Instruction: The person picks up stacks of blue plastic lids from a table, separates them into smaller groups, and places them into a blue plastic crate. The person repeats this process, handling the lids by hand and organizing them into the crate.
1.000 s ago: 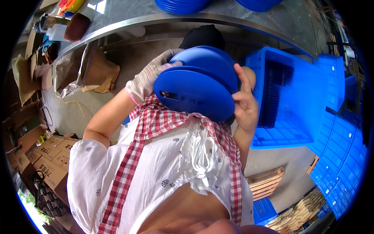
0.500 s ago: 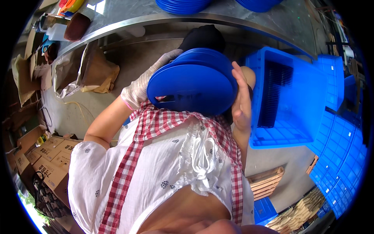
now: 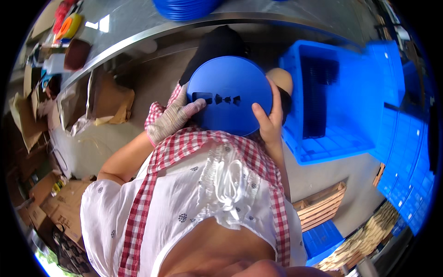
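A stack of round blue plastic discs (image 3: 228, 76) sits low in front of my apron, its top face turned up toward me. That face has a rectangular slot and a row of small dark cut-outs; the discs underneath are hidden. My left hand (image 3: 173, 117), in a pale knit glove with a pink cuff, grips the left edge, its thumb lying by the slot. On the opposite edge, my bare right hand (image 3: 271, 117) holds the rim, with the thumb on the top face and fingers along the side.
Ahead is a metal bench (image 3: 134, 27) bearing another blue disc stack (image 3: 187, 9). A large blue crate (image 3: 350, 131) with rows of dark slots or pieces stands to my right, beside more blue crates (image 3: 406, 157). Cardboard boxes (image 3: 64, 198) and a paper sack (image 3: 110, 99) are leftward.
The disc stack has tipped so its top face and cut-outs show fully. My left thumb has come over onto that face, and my right hand has closed around the rim.
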Tool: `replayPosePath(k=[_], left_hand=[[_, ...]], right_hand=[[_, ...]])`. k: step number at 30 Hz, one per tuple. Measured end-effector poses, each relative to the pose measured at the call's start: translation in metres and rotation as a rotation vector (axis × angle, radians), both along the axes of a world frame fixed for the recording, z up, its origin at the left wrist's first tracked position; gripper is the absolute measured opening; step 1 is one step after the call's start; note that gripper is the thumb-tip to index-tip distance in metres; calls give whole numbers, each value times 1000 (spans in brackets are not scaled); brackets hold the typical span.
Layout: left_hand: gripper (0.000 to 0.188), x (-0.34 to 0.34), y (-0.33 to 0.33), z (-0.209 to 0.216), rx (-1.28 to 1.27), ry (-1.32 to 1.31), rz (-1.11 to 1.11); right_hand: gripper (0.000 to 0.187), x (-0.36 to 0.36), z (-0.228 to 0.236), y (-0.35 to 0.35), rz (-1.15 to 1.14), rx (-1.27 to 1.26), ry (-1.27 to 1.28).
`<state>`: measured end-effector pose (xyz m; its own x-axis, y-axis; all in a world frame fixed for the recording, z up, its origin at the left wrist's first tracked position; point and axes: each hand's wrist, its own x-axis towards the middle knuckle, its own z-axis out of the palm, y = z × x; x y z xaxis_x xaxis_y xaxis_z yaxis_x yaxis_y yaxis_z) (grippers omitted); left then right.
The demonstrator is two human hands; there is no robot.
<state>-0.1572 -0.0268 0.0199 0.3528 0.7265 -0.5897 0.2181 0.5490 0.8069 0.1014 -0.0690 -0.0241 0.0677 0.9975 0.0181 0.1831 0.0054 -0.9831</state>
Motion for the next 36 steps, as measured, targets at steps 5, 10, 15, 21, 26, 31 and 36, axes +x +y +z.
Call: replayPosePath(k=[5,10,15,21,26,31,36], left_hand=[[72,51,27,-15,-117,-126,-206],[79,158,59,-12,-180,-152,-580],[66,283,70,-51,-364,-266,-753],[61,409,87,-72,-591,-42,-723],[53,479,96,-126,-643,-13,-631],[53,521,113,-172,-763,-63,-594],[55,543,121,-186,-795,-62,-524]], right_hand=[[67,48,16,0,-161,49,-43],[59,147,21,-14,-404,-88,132],[48,251,21,-29,-587,-292,298],[43,375,-32,-26,-747,-481,341],[44,451,-71,2,-775,-667,233],[48,498,-99,36,-774,-801,151],[46,530,-122,65,-726,-920,80]])
